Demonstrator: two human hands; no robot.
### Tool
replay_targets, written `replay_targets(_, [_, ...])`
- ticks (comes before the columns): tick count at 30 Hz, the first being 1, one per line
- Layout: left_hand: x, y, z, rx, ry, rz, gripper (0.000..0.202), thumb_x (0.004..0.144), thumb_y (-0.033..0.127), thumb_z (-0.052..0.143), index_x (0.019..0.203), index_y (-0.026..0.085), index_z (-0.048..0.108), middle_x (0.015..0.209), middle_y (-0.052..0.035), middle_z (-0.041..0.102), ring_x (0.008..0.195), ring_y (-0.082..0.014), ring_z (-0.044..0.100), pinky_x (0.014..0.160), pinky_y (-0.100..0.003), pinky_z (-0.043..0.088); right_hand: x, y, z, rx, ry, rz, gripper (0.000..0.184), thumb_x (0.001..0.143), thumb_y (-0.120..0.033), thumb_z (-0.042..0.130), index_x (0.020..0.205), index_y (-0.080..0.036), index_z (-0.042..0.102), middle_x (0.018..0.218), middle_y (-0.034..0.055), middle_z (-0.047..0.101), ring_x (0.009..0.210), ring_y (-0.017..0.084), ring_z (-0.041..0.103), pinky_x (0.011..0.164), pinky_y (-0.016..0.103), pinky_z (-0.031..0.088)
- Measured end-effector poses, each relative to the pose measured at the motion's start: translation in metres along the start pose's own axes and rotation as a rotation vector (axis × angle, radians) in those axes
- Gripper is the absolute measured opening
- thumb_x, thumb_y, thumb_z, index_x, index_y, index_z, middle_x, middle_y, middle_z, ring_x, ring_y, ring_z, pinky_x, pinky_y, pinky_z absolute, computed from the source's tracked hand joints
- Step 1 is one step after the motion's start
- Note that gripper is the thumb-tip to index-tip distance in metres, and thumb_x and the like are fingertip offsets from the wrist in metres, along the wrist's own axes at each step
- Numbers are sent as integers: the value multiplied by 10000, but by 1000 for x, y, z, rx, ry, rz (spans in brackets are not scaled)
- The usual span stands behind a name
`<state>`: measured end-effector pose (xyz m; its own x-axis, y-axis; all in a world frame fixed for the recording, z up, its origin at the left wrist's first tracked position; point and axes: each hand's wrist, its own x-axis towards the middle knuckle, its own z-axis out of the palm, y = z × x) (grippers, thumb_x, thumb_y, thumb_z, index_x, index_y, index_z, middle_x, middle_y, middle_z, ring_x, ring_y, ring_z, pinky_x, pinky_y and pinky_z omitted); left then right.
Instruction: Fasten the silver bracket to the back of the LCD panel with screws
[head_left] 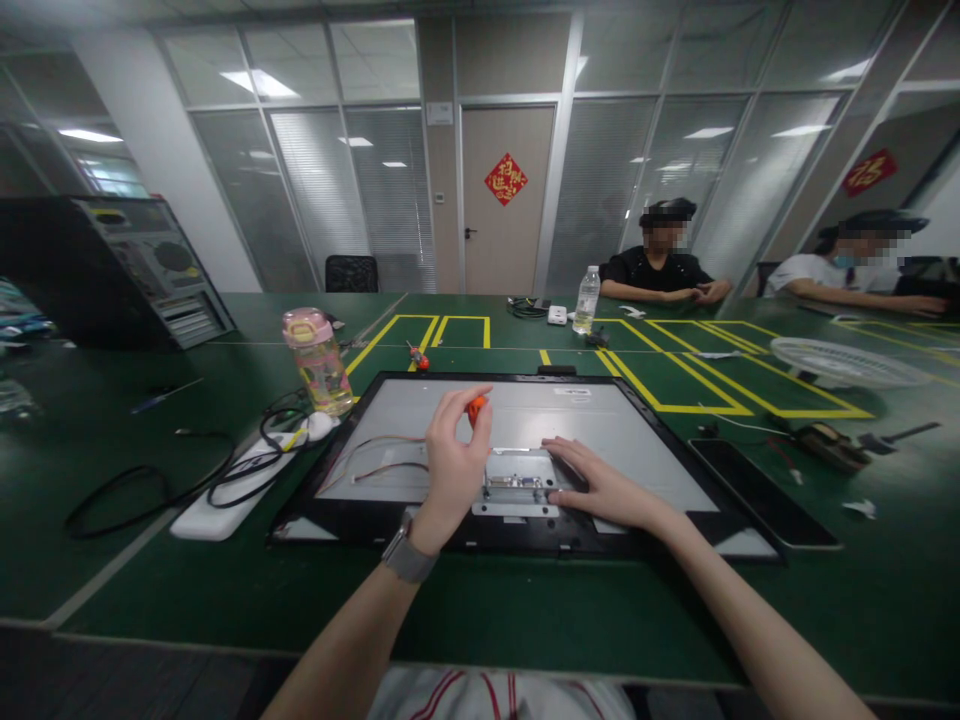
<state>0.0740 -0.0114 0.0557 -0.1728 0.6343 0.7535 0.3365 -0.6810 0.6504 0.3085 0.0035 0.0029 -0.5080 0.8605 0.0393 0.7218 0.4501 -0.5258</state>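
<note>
A flat monitor panel [622, 430] with a black frame lies back side up on the table in front of me. Near its lower middle sits a silver metal bracket [516, 510] carrying a board edge with ports [514, 482]. Above the bracket's left side, my left hand [456, 440] is closed around a screwdriver with an orange handle [476, 408]; its shaft is hidden. My right hand [600, 488] rests on the bracket's right side, fingers stretched and thumb apart. Thin wires [386, 468] run across the panel left of the bracket.
Left of the panel are a white power strip [232, 500], black cable [142, 470] and pink-lidded bottle [319, 360]. Behind it lies a small red tool [418, 357]. A dark slab [761, 490] lies right. A computer case [142, 270] stands far left; two people sit far right.
</note>
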Motion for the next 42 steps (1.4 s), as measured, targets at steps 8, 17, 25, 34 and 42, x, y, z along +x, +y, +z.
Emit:
replay_targets(8, [0, 1, -2, -82, -47, -16, 287, 951, 177, 418, 1101, 213, 659, 1052, -63, 654, 999, -181, 598, 893, -340, 456, 0, 1, 0, -2, 5, -7, 767, 822, -621, 584, 1441, -208, 399, 1539, 120, 343, 1440, 316, 243, 1187, 518, 188])
replay_targets(17, [-1, 0, 1, 7, 22, 6, 161, 877, 222, 578, 988, 206, 694, 895, -33, 567, 840, -160, 557, 800, -294, 456, 1, 0, 0, 12, 8, 8, 771, 811, -613, 602, 1433, -199, 412, 1537, 117, 347, 1444, 322, 231, 1192, 516, 172])
replay_targets(25, [-1, 1, -1, -34, -9, -25, 200, 906, 217, 522, 1015, 218, 689, 839, -23, 570, 803, -161, 556, 773, -294, 455, 1, 0, 0, 7, 3, 7, 762, 818, -603, 597, 1434, -197, 408, 1539, 120, 341, 1446, 312, 231, 1189, 512, 184])
replay_targets(34, [-1, 1, -1, -18, -12, -23, 232, 929, 202, 470, 1048, 208, 668, 892, -36, 593, 823, -163, 549, 780, -294, 449, 1, 1, 0, 6, 3, -1, 773, 820, -618, 586, 1441, -198, 397, 1542, 121, 336, 1444, 305, 238, 1190, 510, 183])
replay_targets(42, [-1, 1, -2, -80, -26, -20, 287, 942, 200, 410, 1058, 220, 672, 971, -50, 647, 921, -179, 587, 833, -320, 456, 0, -2, -2, 2, 5, -4, 752, 822, -623, 582, 1434, -225, 405, 1533, 108, 356, 1442, 314, 243, 1185, 520, 201])
